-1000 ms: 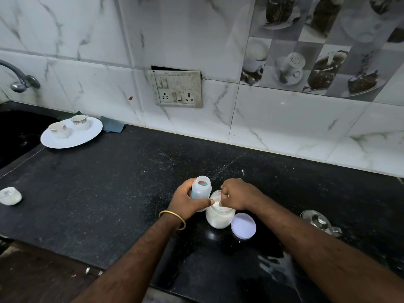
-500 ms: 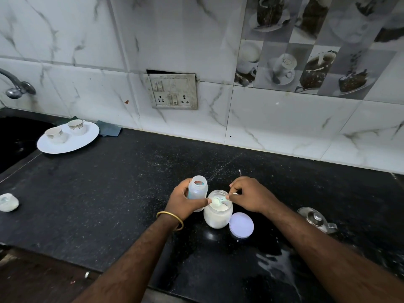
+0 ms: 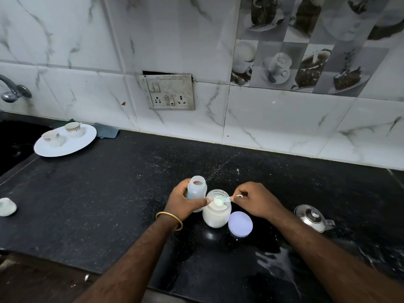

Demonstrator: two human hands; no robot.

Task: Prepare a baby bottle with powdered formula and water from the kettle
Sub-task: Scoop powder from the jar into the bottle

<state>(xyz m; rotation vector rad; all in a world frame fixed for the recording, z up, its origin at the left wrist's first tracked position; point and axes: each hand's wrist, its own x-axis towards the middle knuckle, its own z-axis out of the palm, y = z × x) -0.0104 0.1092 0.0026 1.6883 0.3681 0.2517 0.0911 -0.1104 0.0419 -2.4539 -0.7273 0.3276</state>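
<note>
My left hand (image 3: 183,201) grips the open, uncapped baby bottle (image 3: 196,189), which stands upright on the black counter. Right beside it stands the open jar of white formula powder (image 3: 216,216). My right hand (image 3: 254,200) pinches the handle of a small pale scoop (image 3: 219,200). The scoop is heaped with powder and sits just above the jar's mouth. The jar's round white lid (image 3: 240,224) lies flat on the counter to the right of the jar. A steel kettle (image 3: 311,218) stands further right, partly behind my right forearm.
A white plate (image 3: 72,143) with two cups sits at the back left beside a dark sink (image 3: 13,141) and a tap (image 3: 12,91). A small white object (image 3: 6,206) lies at the left edge. Spilled white powder or liquid (image 3: 275,265) marks the counter front right.
My right hand has lifted out of the jar and drawn right, bringing up the scoop full of powder. The left hand and bottle have stayed put.
</note>
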